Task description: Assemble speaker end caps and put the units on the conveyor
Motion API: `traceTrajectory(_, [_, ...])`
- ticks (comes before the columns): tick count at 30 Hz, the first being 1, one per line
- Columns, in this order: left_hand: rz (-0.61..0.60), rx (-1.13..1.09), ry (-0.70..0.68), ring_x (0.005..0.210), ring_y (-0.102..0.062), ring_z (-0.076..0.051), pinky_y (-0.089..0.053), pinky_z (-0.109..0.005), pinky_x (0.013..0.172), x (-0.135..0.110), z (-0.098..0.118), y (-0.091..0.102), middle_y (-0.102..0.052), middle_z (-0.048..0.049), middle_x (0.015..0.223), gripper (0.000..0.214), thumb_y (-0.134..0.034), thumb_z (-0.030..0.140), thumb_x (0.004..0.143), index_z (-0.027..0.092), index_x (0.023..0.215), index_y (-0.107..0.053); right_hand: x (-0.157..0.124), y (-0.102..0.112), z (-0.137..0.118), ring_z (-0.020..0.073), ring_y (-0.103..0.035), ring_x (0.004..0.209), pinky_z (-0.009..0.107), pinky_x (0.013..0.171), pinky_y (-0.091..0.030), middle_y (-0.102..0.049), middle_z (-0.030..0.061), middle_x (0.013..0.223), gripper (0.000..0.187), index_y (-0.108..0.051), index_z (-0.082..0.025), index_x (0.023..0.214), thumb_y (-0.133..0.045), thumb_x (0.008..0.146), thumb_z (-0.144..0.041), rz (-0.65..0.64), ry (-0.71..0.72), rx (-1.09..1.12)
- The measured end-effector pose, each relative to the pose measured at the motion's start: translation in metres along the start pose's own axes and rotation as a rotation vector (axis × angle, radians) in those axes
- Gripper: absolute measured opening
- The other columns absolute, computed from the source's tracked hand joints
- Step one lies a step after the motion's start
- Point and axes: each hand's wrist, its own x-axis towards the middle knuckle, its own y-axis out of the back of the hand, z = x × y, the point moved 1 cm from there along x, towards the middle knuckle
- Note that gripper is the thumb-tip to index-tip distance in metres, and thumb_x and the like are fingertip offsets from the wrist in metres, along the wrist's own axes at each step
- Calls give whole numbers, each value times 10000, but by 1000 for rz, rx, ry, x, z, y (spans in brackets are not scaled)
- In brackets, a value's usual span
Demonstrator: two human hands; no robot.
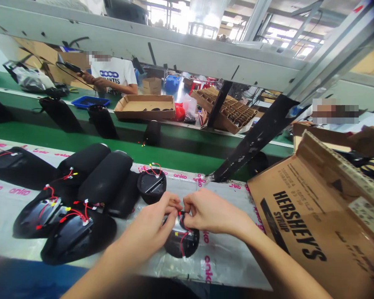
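Red wires (181, 244) on a round black cap (190, 241) are held in a closed pinch by the left hand (148, 222) and right hand (210, 211); a cardboard box (302, 220) is beside the cap.

Black speaker cap (187, 246), red wires (181, 245), pink-lettered silver sheeting (224, 265)

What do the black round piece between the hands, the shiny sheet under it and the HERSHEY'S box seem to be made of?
The black round piece looks like moulded plastic: smooth, with a soft sheen. The shiny sheet seems a thin metallised film, silvery and creased, perhaps plastic. The HERSHEY'S box appears to be brown cardboard, matt, with printed letters.
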Motion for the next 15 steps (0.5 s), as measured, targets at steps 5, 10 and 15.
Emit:
traceTrajectory(5, [40,-314,-17,1310,-728,-291,-573,-456,1159,-20,-33,-7,-728,-169,1393,415,-560,519,1095,231,1391,-519,-2,4,-9,110,-313,496,290,543,-201,-471,-57,514,159,-616,-198,640,-642,779,-124,-27,21,-98])
traceTrajectory(10, [-52,-281,0,1533,-529,-339,-424,-528,1296,-39,-62,-17,-565,-146,1619,548,-548,563,1093,273,1554,-488,-9,-2,-12,140,-509,542,294,576,-213,-666,11,615,167,-726,-190,790,-648,932,-230,15,-2,-234])
traceTrajectory(15, [-129,-172,-107,1556,-490,-380,-418,-532,1290,-40,-69,-23,-476,-176,1692,897,-767,576,955,258,1669,-327,-6,-5,-4,177,-696,677,282,627,-310,-827,66,834,206,-802,-178,959,-612,1036,-197,-41,170,-275])
